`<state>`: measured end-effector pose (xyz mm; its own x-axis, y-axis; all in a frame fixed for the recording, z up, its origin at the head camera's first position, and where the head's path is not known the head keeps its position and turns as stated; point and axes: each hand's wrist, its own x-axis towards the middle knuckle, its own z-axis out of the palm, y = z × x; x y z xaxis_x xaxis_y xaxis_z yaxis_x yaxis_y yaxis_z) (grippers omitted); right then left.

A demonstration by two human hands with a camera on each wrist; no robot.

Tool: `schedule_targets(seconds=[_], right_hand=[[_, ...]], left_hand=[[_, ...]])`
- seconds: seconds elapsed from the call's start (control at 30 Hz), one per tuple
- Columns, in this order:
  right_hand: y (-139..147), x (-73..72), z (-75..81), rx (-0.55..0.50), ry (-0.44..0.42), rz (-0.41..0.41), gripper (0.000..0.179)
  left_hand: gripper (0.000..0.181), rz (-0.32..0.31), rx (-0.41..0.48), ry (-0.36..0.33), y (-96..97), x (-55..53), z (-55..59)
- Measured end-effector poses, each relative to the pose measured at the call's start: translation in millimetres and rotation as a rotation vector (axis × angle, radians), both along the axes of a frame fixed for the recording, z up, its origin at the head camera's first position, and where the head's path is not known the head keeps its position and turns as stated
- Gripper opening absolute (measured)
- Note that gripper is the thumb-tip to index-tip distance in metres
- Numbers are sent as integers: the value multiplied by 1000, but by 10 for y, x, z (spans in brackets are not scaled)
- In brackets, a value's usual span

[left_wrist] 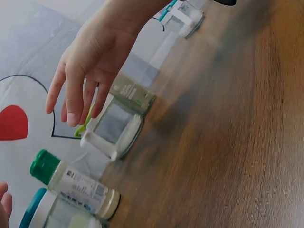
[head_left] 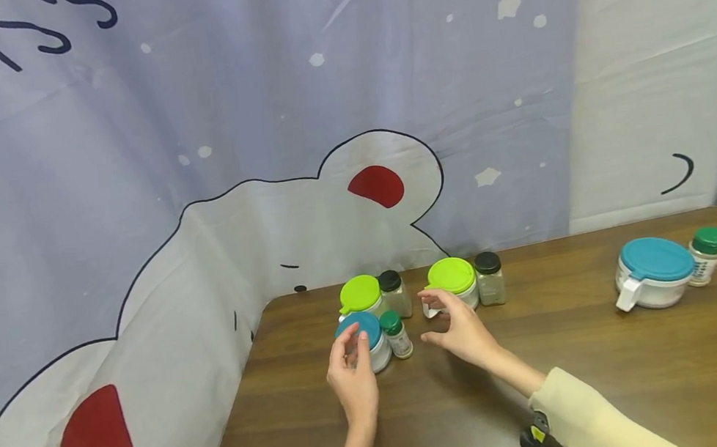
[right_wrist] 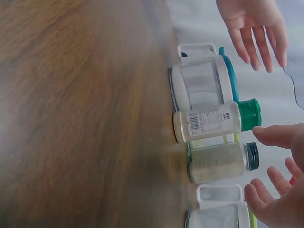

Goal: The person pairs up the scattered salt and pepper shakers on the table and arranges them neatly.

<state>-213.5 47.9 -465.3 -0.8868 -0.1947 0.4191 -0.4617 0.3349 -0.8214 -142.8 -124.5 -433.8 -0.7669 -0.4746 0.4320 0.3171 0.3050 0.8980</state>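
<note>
My left hand (head_left: 355, 390) is over the front of a blue-lidded glass jar (head_left: 365, 324), fingers loosely bent and thumb apart; I cannot tell if it touches the lid. Right beside that jar stands a green-capped shaker bottle (head_left: 396, 335) with a printed label. My right hand (head_left: 467, 333) hovers with thumb and fingers spread and nothing between them, in front of a lime-lidded jar (head_left: 452, 275). In the right wrist view, the green-capped bottle (right_wrist: 211, 120) stands between the blue-lidded jar (right_wrist: 202, 83) and a black-capped bottle (right_wrist: 218, 162).
Behind the blue-lidded jar are another lime-lidded jar (head_left: 360, 293) and a black-capped bottle (head_left: 395, 294). A second black-capped bottle (head_left: 489, 279) stands farther right. Another blue-lidded jar (head_left: 656, 271) and green-capped bottle (head_left: 708, 254) are at the table's right. A printed curtain (head_left: 253, 117) hangs behind.
</note>
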Motion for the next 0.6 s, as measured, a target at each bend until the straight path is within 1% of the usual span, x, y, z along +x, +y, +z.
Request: schedule_targets(seconds=[0.1, 0.23, 0.43, 0.6], right_hand=[[46, 18, 12, 2, 17, -6, 67], [124, 34, 15, 14, 32, -15, 66], [263, 50, 44, 15, 51, -36, 63], [375, 80, 52, 24, 79, -50, 63]], left_hand=[[21, -33, 15, -18, 21, -73, -96], [23, -93, 36, -17, 38, -180, -271], [27, -177, 36, 27, 172, -186, -303], [26, -221, 65, 23, 298, -179, -331]])
